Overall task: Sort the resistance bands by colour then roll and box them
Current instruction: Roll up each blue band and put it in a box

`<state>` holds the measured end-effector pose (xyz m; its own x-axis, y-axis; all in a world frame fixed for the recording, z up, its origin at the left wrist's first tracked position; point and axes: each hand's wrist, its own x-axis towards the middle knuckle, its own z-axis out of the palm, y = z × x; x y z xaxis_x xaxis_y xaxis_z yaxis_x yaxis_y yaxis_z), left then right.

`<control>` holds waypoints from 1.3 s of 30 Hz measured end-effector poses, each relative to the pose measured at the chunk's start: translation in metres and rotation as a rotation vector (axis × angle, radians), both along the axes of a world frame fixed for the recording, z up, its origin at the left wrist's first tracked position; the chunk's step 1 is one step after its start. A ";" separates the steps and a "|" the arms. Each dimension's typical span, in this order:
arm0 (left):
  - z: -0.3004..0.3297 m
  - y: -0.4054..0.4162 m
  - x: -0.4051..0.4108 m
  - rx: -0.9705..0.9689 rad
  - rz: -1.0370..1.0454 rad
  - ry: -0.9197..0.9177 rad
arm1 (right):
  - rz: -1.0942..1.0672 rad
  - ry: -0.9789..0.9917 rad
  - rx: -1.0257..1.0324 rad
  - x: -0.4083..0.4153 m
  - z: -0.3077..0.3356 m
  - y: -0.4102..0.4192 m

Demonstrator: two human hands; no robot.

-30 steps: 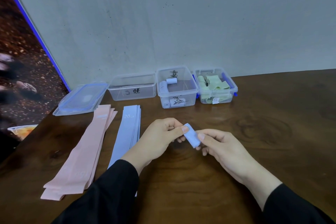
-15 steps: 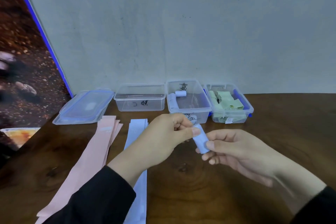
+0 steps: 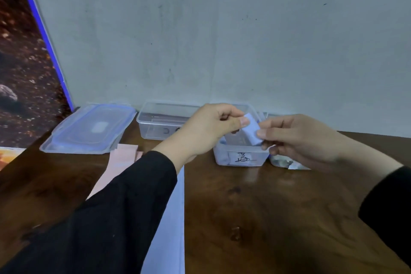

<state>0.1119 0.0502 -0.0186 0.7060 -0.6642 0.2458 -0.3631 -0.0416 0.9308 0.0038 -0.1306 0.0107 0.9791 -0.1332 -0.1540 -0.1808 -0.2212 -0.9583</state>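
Two hands on one blue roll above the middle box

Three clear plastic boxes stand in a row at the foot of the wall point(image 3: 222, 40), and the middle box point(image 3: 241, 158) serves here as the landmark. Its front wall carries a white label point(image 3: 242, 158) with black handwritten marks; the strokes show but cannot be read. The left box point(image 3: 160, 125), just beside it, has dark marks on its front too, one shaped like a "C", the rest hidden behind the wrist. The right box point(image 3: 282, 162) is mostly covered by the right hand; only a low corner with pale contents shows.

The rolled blue band point(image 3: 251, 130) hangs in the air directly above the middle box, near its right rear part, tilted with its upper end to the left. The left hand point(image 3: 213, 127) pinches that upper end, thumb tip on the roll's face, the other fingers curled behind. The right hand point(image 3: 300, 138) pinches the lower right end, thumb pressed on the near face. The roll spans the gap between both thumbs, clamped by each.

Left of the middle box, past the left box, lie stacked clear lids point(image 3: 89, 129) with blue rims. In front of the left box flat pink bands point(image 3: 122, 158) lie on the wooden table point(image 3: 266, 218), with a flat blue band point(image 3: 169, 229) beside them, partly under the black left sleeve point(image 3: 111, 218).
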 end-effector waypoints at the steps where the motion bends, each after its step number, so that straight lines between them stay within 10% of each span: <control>1: -0.006 -0.003 0.007 -0.008 -0.015 -0.011 | -0.015 -0.001 -0.068 0.007 -0.001 -0.003; 8: -0.090 -0.001 0.058 0.115 0.620 -0.810 | -0.241 0.037 -0.762 0.067 -0.001 -0.020; 23: -0.104 -0.015 0.059 0.369 0.469 -0.739 | -0.162 0.160 -1.790 0.192 -0.081 -0.039; 39: -0.108 -0.017 0.062 0.343 0.463 -0.687 | -0.144 0.148 -1.848 0.202 -0.083 -0.038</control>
<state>0.1735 0.0333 -0.1267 0.6918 -0.4642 0.5532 -0.7134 -0.5577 0.4242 0.2054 -0.1683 -0.0720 0.9402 -0.2810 0.1922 -0.3397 -0.8126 0.4736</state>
